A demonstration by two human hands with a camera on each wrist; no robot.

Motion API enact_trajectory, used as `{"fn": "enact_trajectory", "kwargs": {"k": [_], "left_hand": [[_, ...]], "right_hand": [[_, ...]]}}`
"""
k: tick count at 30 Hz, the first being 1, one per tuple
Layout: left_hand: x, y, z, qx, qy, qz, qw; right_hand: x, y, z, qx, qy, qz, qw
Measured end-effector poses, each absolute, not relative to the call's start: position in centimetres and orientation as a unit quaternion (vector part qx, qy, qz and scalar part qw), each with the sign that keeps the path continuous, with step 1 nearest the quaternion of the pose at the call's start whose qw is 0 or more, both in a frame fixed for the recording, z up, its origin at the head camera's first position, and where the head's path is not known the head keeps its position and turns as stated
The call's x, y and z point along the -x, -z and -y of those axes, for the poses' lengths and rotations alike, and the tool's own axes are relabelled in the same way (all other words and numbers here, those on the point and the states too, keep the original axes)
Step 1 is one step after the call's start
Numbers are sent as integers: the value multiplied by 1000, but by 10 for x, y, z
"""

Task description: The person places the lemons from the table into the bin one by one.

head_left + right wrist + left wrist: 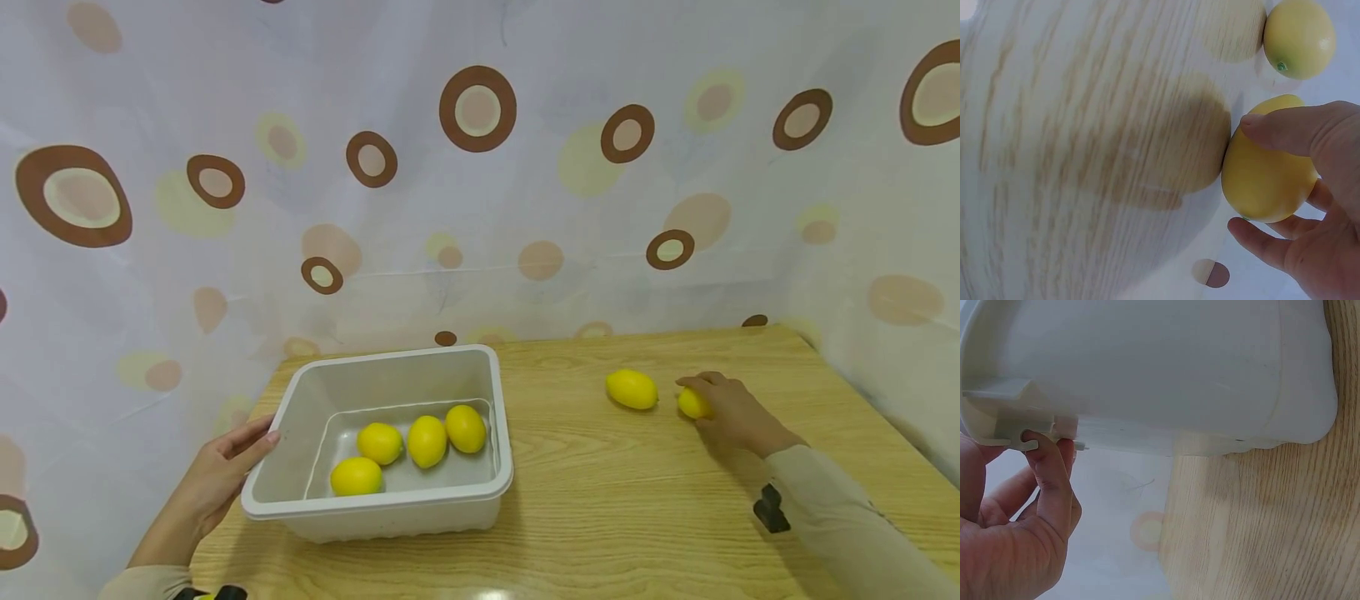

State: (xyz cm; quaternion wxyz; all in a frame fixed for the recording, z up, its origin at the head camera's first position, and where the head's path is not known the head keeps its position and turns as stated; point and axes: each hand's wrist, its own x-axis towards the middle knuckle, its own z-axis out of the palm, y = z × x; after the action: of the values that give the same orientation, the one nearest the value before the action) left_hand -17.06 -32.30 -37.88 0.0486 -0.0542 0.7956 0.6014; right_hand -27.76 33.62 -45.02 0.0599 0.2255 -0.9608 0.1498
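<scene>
At the left end of a white plastic basin [390,497], my left hand [221,467] grips the rim. The thumb lies over the edge, and in the left wrist view the fingers [1054,487] curl in under the lip. Several yellow lemons [427,442] lie inside the basin. On the right side of the table, my right hand [738,414] holds a lemon [1266,175], thumb across one side and fingers round the other. That lemon sits at the wood surface. A second loose lemon [632,389] rests a short way to its left.
The light wooden table [592,517] carries the basin on its left half. Behind it and at both sides hangs a pale curtain [480,208] with brown and yellow round patterns, close to the table's far edge.
</scene>
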Motion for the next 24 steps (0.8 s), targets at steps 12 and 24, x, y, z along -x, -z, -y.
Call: {"fn": "enact_trajectory", "kwargs": {"k": [12,24], "left_hand": [[171,379,323,56,-604,-794,47],[172,380,326,48,-607,-791,51]], "right_hand": [[277,446,-337,-224,-150,961,60],[280,432,-333,-244,-117,958,100]]}}
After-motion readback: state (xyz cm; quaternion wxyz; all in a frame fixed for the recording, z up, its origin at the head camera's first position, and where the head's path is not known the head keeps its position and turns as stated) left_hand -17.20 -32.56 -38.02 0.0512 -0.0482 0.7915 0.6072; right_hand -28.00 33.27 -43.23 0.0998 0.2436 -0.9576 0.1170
